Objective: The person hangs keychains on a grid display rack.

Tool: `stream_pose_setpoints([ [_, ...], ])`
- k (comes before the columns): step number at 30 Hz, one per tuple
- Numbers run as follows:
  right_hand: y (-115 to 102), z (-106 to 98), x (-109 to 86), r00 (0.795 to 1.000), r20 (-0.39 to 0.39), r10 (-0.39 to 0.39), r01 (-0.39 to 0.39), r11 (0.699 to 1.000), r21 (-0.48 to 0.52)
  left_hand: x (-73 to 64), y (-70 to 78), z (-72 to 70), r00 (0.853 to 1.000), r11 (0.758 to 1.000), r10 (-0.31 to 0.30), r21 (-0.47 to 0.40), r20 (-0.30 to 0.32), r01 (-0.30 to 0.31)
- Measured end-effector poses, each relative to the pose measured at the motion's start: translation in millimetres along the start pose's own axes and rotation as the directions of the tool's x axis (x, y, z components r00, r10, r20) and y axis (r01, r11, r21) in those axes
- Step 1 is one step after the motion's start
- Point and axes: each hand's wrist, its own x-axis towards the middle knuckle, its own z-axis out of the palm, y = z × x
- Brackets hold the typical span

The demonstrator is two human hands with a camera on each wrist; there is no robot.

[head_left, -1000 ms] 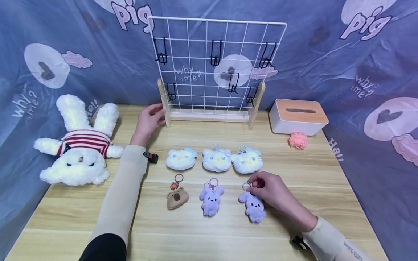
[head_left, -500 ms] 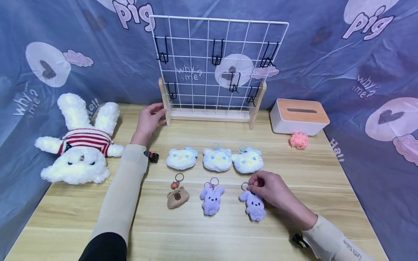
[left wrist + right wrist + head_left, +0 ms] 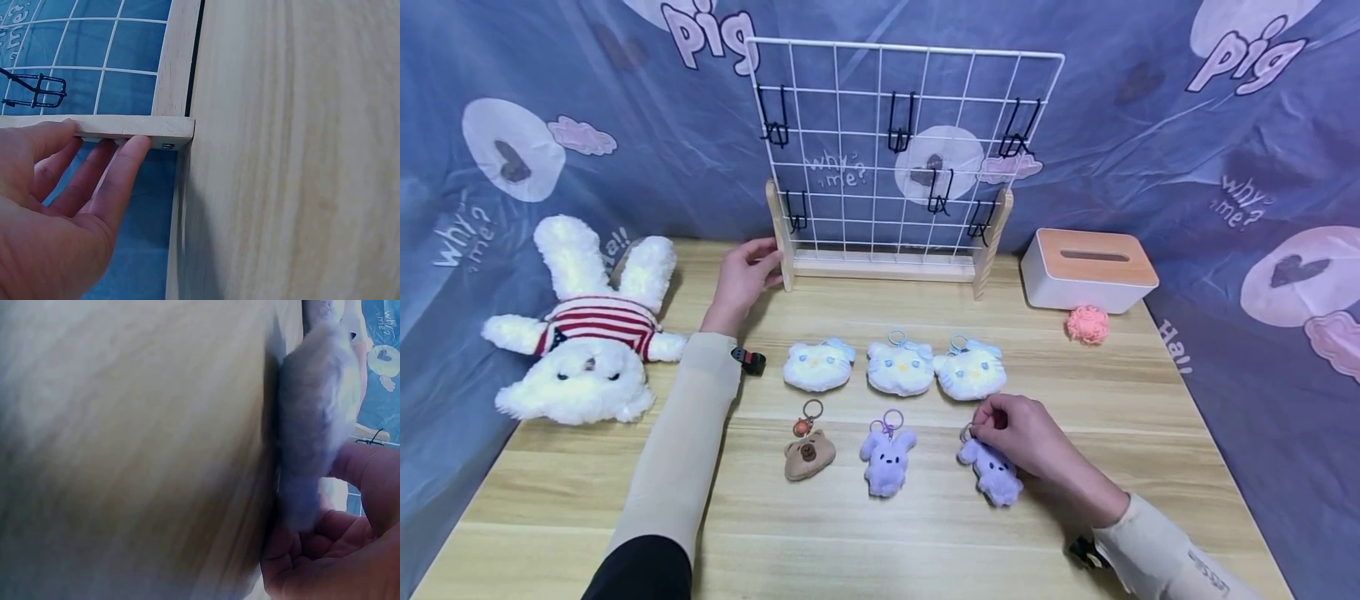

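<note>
My left hand (image 3: 747,271) is at the left end of the white wire grid rack (image 3: 887,208). In the left wrist view the thumb and fingers (image 3: 128,172) pinch the rack's wooden side post (image 3: 134,127) from both sides. At the front right, my right hand (image 3: 1018,429) pinches a purple plush dog keychain (image 3: 997,481) near its metal ring, the ring partly covered by the fingertips. The plush lies tilted, its feet toward the lower right. In the right wrist view this plush (image 3: 315,406) is blurred, close over the wood. A second purple plush keychain (image 3: 887,465) lies to its left.
Three white cat-face plush keychains (image 3: 900,367) form a row behind, with a brown bear keychain (image 3: 810,457) at front left. Black hooks (image 3: 900,125) hang on the grid. A white plush toy (image 3: 583,325) lies left; a tissue box (image 3: 1088,271) and pink pompom (image 3: 1087,324) stand right.
The purple plush under my right hand has shifted and turned slightly to the right, and its ring now sits closer under the fingertips. My left hand stays at the rack post.
</note>
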Motion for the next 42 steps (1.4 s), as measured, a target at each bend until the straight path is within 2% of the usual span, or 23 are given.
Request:
stream_pose_setpoints([
  [7, 3, -4, -1.8, 1.000, -0.006, 0.012, -0.012, 1.000, 0.014, -0.3, 0.3, 1.7, 1.000, 1.000, -0.001, 0.018, -0.008, 0.001],
  [16, 3, -8, -8.4, 0.999, 0.000, 0.054, -0.054, 0.993, 0.101, -1.6, 0.2, 1.1, 1.000, 1.000, 0.009, 0.015, -0.005, -0.009],
  [21, 4, -8, -12.7, 0.997, -0.031, 0.064, -0.060, 0.991, 0.117, -1.7, 0.7, 1.2, 1.000, 1.000, 0.012, 0.013, -0.005, -0.012],
  [26, 6, -9, -15.5, 0.996, -0.084, 0.039, -0.024, 0.984, 0.175, -1.4, -0.3, 1.5, 1.000, 1.000, 0.012, 0.006, -0.009, -0.012],
  [32, 9, -10, -19.3, 0.992, -0.123, -0.017, 0.051, 0.961, 0.273, -1.2, -0.6, 1.1, 1.000, 1.000, 0.002, -0.004, -0.007, -0.002],
  [42, 6, -9, -24.4, 0.985, -0.172, -0.028, 0.093, 0.921, 0.377, 0.2, -0.7, 0.9, 1.000, 1.000, -0.001, -0.014, -0.004, 0.001],
])
